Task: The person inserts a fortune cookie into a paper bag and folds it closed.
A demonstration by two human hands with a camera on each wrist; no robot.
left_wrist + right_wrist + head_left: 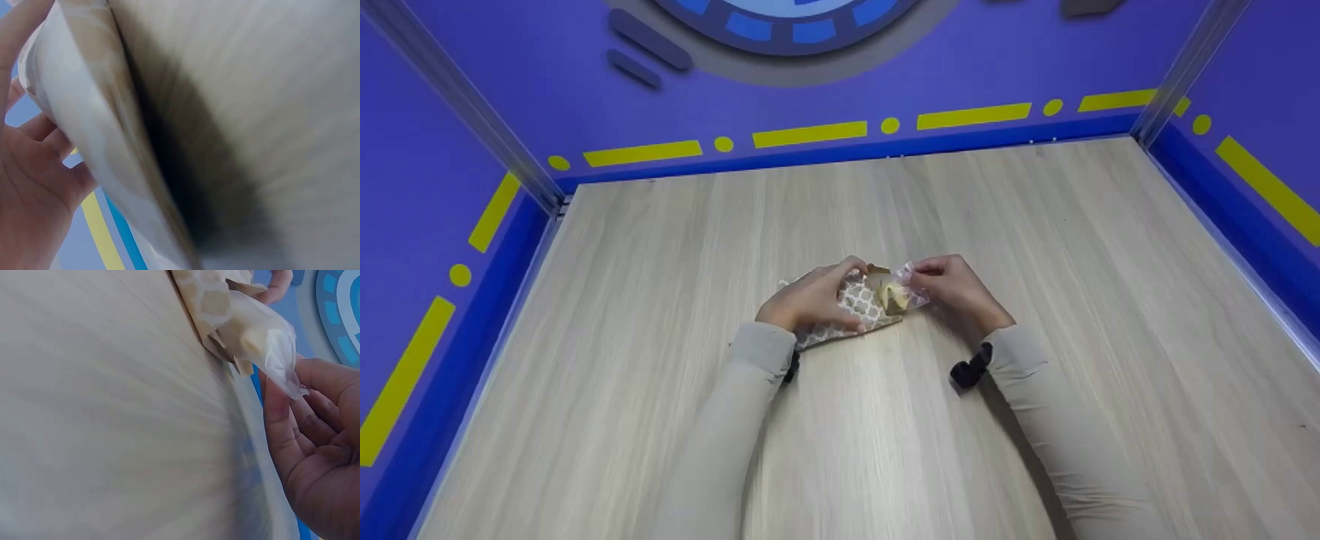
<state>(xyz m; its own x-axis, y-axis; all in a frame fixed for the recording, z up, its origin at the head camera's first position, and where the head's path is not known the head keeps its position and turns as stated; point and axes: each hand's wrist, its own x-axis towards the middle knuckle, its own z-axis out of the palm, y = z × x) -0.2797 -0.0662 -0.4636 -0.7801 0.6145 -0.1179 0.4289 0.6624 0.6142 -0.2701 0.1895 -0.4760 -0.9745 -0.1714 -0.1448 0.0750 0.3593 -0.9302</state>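
Observation:
A brown-and-white patterned paper packet point(861, 300) is held at the middle of the table, its right end torn or unfolded. My left hand point(814, 296) grips it from the left, thumb on the near side and fingers over the far edge. Out of the packet's end comes a clear plastic bag point(275, 343) with something pale yellow point(894, 294) inside; its kind is hard to make out. My right hand point(956, 289) pinches the bag's free corner between thumb and fingertips. In the left wrist view the packet point(93, 101) hides part of the left fingers.
The wood-grain table point(840, 450) spreads on all sides of the hands. Blue panels point(810, 112) with yellow dashes wall its back, left and right. A black wrist mount point(971, 367) sticks out under the right cuff.

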